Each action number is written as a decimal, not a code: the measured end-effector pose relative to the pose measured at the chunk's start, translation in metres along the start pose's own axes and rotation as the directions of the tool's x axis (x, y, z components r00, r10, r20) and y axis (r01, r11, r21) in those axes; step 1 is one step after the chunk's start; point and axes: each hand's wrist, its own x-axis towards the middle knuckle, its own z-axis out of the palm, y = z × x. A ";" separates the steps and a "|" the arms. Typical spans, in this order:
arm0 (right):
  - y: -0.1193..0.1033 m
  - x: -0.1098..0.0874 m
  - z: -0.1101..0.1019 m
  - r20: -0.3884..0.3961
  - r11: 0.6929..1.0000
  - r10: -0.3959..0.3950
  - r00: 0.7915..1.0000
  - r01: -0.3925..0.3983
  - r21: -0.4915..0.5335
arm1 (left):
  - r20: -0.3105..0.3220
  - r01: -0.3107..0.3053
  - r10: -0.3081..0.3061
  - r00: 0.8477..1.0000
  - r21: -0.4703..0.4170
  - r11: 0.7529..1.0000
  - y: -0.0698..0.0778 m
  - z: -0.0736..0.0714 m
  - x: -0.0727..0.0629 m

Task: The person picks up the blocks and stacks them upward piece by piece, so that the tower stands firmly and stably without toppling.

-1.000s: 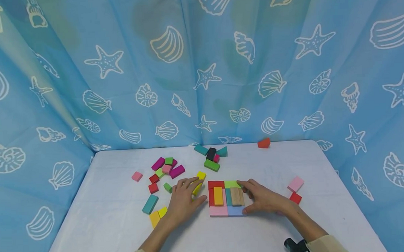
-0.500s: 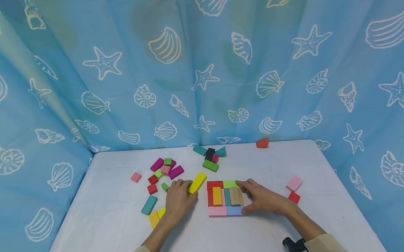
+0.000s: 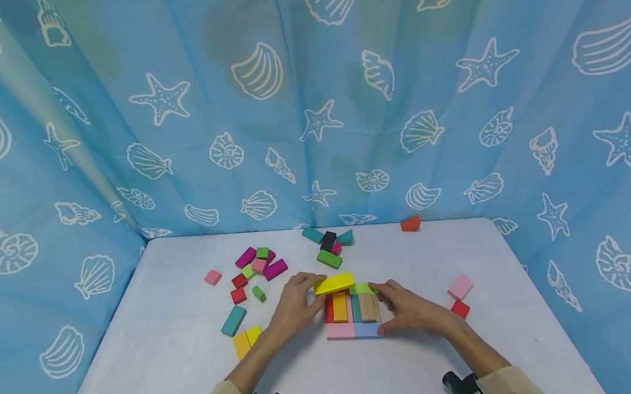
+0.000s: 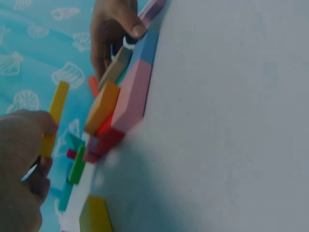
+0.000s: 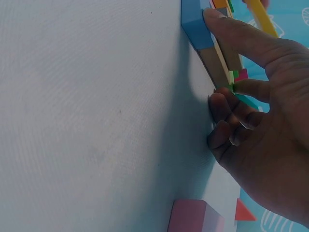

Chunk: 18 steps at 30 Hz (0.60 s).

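Observation:
My left hand (image 3: 294,306) pinches a long yellow block (image 3: 334,283) between thumb and fingers. In the head view the block overlaps the back left of a flat rectangle of blocks; the left wrist view shows it raised above them. Pink (image 3: 340,331) and blue (image 3: 368,330) blocks form the rectangle's front, and a light green block (image 3: 360,288) its back right. An orange block (image 3: 340,307) and a wooden block (image 3: 367,307) lie on top. My right hand (image 3: 407,308) rests at the right end, thumb at the blue block, index finger at the light green one.
Loose magenta (image 3: 275,268), red (image 3: 238,295) and teal (image 3: 233,320) blocks lie to the left, with yellow ones (image 3: 241,343) near my left forearm. Behind the rectangle are a green block (image 3: 329,258) and a black one (image 3: 328,241). Pink (image 3: 460,286) and red (image 3: 460,309) blocks lie right.
My left hand has taken hold of the yellow block, lifted it and carried it right, over the rectangle's back left, turning it more sideways. My right hand has stayed in place.

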 end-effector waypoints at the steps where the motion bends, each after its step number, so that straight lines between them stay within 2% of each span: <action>1: 0.000 0.000 0.000 0.001 1.000 -0.003 1.000 0.003 0.001 | 0.031 -0.023 0.023 0.999 -0.007 1.000 0.002 0.001 0.001; 4: 0.000 -0.001 -0.001 0.007 1.000 -0.009 1.000 0.009 0.003 | 0.107 -0.077 0.078 0.991 -0.016 0.997 0.006 0.006 0.004; 7: 0.000 -0.002 -0.001 0.012 1.000 -0.011 1.000 0.011 0.006 | 0.163 -0.092 0.094 0.982 -0.020 0.996 0.009 0.010 0.007; 12: 0.000 -0.003 -0.002 0.016 1.000 -0.017 1.000 0.017 -0.003 | 0.204 -0.084 0.084 0.975 -0.009 0.996 0.013 0.015 0.010; 18: 0.001 -0.003 -0.002 0.011 1.000 -0.022 1.000 0.022 0.000 | 0.215 -0.086 0.083 0.973 0.005 0.996 0.017 0.014 0.011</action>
